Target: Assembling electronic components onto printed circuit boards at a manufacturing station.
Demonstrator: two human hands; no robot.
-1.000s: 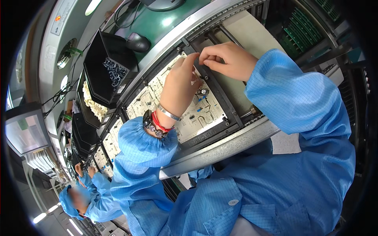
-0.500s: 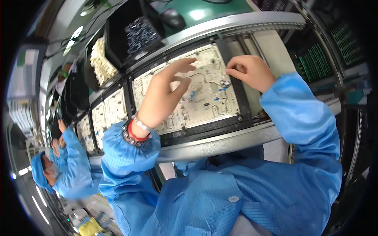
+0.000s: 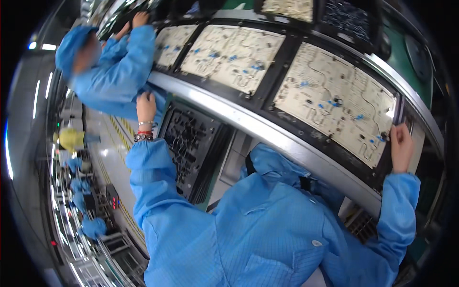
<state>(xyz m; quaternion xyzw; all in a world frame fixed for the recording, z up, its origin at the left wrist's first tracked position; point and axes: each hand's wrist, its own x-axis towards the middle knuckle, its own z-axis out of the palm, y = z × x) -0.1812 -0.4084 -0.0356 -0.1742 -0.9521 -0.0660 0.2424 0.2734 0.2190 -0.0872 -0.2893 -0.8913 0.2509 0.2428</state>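
My left hand (image 3: 147, 107) is off the line at the left, its fingers curled in right beside a co-worker's blue smock (image 3: 117, 81); whether it grips the cloth or anything else cannot be made out. At the right end of the nearest circuit board (image 3: 330, 100), my right hand (image 3: 402, 147) has its fingers pressed together against the edge of the black carrier frame (image 3: 382, 172). Whatever they may hold is hidden. The pale board carries blue and black components, with some round dark ones close to my right fingertips.
More boards (image 3: 232, 55) in black frames line up toward the left along a metal rail (image 3: 224, 103). Bins of white parts (image 3: 288, 8) and dark parts (image 3: 346, 19) stand behind. Below the rail, a stack of black trays (image 3: 189, 143) sits between me and the co-worker.
My view has swung to the left. My left hand has moved from above the board to the co-worker's side and closed. The right hand stays by the board's right edge, lower down.
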